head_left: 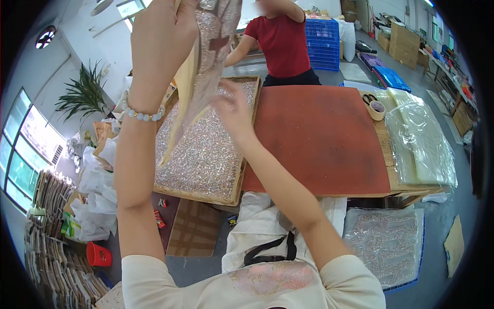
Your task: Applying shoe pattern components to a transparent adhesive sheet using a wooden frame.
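Raised high at the left, my left hand (163,44) grips a thin, floppy sheet (208,56) that hangs down from it. Its right side looks silvery and glittery with darker patches, while a pale yellow layer shows along its left edge. My right hand (232,109) is beside the sheet's lower right side, fingers stretched out and slightly blurred; whether they touch it I cannot tell. Below the sheet lies a shallow wooden-edged tray (234,198) spread with sparkling silver-pink bits. The top of the sheet runs out of the picture.
A reddish-brown mat (319,139) covers the table right of the tray. Beyond it are a tape roll (377,108), scissors (368,98) and clear plastic sheets (419,136). A person in a red shirt (283,46) stands across the table. A red bucket (99,255) stands lower left.
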`<state>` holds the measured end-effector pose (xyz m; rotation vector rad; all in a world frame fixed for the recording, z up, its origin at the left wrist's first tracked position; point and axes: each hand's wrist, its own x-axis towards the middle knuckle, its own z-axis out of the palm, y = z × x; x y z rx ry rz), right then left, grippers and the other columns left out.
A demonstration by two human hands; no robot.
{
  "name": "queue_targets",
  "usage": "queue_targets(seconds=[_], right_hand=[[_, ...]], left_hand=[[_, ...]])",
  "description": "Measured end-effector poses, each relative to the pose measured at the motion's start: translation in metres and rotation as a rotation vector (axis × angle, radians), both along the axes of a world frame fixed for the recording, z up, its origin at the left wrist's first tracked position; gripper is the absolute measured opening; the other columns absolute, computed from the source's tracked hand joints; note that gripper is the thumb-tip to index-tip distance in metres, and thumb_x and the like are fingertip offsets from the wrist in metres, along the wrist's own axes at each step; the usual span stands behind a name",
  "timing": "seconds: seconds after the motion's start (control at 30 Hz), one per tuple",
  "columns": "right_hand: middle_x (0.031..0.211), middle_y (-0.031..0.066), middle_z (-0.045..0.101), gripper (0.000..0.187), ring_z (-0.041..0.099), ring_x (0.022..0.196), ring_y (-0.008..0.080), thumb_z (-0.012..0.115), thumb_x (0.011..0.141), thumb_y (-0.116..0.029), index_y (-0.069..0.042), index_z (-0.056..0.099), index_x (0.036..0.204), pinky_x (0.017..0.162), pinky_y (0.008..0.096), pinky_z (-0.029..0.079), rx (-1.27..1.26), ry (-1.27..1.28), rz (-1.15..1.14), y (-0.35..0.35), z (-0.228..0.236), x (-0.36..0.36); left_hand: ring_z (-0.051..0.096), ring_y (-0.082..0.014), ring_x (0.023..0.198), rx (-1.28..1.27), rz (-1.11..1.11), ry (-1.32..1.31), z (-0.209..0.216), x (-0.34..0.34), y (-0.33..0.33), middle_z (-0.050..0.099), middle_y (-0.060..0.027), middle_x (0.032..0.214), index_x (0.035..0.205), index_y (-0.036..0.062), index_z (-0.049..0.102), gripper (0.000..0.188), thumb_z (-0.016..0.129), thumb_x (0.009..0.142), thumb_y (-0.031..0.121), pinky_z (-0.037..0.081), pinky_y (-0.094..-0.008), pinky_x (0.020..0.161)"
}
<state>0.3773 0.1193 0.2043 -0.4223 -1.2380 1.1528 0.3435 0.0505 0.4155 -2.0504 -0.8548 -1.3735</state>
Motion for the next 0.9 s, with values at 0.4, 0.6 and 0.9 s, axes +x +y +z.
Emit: queue_targets(seconds=[0.4,0.6,0.9], right_hand=[[0.141,0.0049,0.043,0.055,0.042,0.128,0.0227,0.044,0.095,-0.052,-0.017,0.042,0.137,0.1,0.053,0.038,-0.456,0.325,0.537,-0.035,-0.032,0.054],[0.123,0.007,0.058,0.04,0.055,0.114,0.022,0.054,0.093,-0.037,-0.009,0.053,0.122,0.098,0.0406,0.042,-0.237,0.626,0.451,-0.033,-0.114,0.101],[0.117,0.0116,0.061,0.038,0.06,0.107,0.027,0.053,0.095,-0.032,-0.002,0.054,0.12,0.087,0.0412,0.051,-0.735,0.432,0.089,-0.144,-0.176,0.232]], left_hand=[[0.064,-0.0309,0.057,-0.057,0.041,0.338,-0.094,0.125,0.044,0.062,-0.0151,0.062,0.09,0.0033,0.054,0.018,0.054,0.088,0.021,0.05,-0.0417,0.054],[0.064,-0.0279,0.052,-0.248,-0.305,0.652,-0.155,0.191,0.025,0.06,-0.0116,0.057,0.091,0.0025,0.05,0.014,0.054,0.08,0.01,0.049,-0.0397,0.046],[0.064,-0.0239,0.053,-0.531,-0.6,0.879,-0.336,0.231,0.025,0.059,-0.0068,0.058,0.09,0.002,0.051,0.012,0.052,0.083,0.012,0.048,-0.0355,0.045]])
